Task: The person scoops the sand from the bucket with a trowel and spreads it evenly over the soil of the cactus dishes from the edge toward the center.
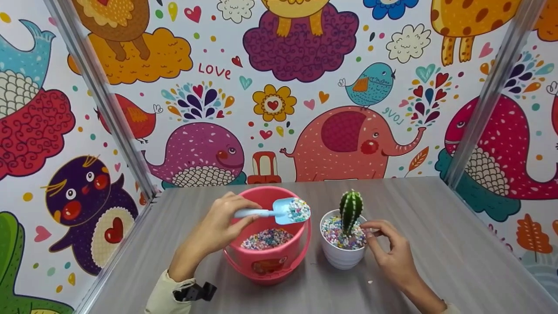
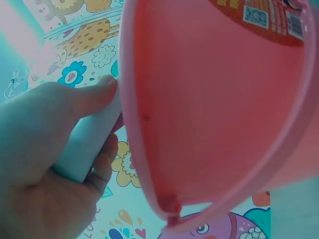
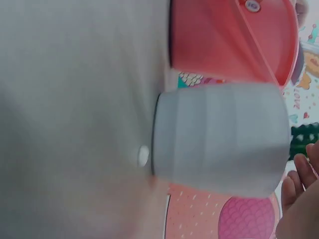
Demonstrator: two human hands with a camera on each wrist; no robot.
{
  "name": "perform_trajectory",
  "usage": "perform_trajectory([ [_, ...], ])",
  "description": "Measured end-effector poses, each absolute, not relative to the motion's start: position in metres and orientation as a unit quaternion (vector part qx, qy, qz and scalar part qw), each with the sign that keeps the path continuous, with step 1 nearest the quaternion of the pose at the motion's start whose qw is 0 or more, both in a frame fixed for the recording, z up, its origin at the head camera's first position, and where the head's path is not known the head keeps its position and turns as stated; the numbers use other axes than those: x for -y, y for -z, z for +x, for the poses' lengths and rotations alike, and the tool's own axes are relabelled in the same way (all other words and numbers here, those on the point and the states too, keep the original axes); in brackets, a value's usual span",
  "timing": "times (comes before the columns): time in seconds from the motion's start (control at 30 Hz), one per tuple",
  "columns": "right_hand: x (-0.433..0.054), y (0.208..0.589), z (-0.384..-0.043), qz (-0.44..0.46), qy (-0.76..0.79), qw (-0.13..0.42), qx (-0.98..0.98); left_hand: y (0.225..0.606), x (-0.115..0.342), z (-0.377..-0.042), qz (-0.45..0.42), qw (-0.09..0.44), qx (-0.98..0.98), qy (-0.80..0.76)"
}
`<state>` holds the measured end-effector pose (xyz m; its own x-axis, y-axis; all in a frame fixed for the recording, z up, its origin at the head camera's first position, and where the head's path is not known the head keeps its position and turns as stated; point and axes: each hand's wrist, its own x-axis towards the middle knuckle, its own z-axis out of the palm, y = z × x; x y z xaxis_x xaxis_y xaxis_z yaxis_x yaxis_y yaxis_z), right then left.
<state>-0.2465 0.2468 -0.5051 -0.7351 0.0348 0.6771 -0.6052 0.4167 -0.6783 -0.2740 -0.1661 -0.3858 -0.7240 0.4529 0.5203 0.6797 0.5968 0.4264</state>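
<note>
In the head view my left hand [image 1: 222, 220] grips the handle of a light blue toy shovel [image 1: 282, 212], its blade heaped with small pastel beads [image 1: 299, 210]. The shovel is above the pink bucket [image 1: 272, 266], where more multicoloured beads [image 1: 267, 239] lie. The left wrist view shows the pale handle [image 2: 87, 144] between thumb and fingers, while the bucket wall hides the blade. A green cactus [image 1: 351, 212] stands upright in a white ribbed pot [image 1: 343, 258] filled with beads. My right hand [image 1: 392, 250] pinches the pot's right rim, index fingertip over the edge and thumb outside.
Bucket and pot stand side by side on a grey wood-grain table [image 1: 436, 226]. A small white bit [image 1: 370, 281] lies in front of the pot. Cartoon-printed panels [image 1: 270, 56] with metal corner posts [image 1: 492, 96] close off the back and sides. The bucket's handle [image 1: 305, 257] hangs down its front.
</note>
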Motion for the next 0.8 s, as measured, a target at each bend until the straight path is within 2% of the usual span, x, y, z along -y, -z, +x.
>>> perform_trajectory([
  [0.27, -0.254, 0.514, -0.253, 0.163, -0.502, 0.264, 0.807, 0.385, 0.152, -0.276, -0.332, 0.171, 0.874, 0.31],
  [0.5, -0.257, 0.514, -0.253, 0.116, -0.475, 0.165, 0.857, 0.383, 0.138, -0.276, -0.336, 0.154, 0.876, 0.31],
  [0.6, -0.258, 0.515, -0.254, 0.123, -0.474, 0.134, 0.861, 0.382, 0.131, -0.276, -0.344, 0.152, 0.876, 0.303],
  [0.8, -0.261, 0.516, -0.255, 0.148, -0.472, 0.105, 0.863, 0.381, 0.122, -0.275, -0.35, 0.14, 0.878, 0.294],
])
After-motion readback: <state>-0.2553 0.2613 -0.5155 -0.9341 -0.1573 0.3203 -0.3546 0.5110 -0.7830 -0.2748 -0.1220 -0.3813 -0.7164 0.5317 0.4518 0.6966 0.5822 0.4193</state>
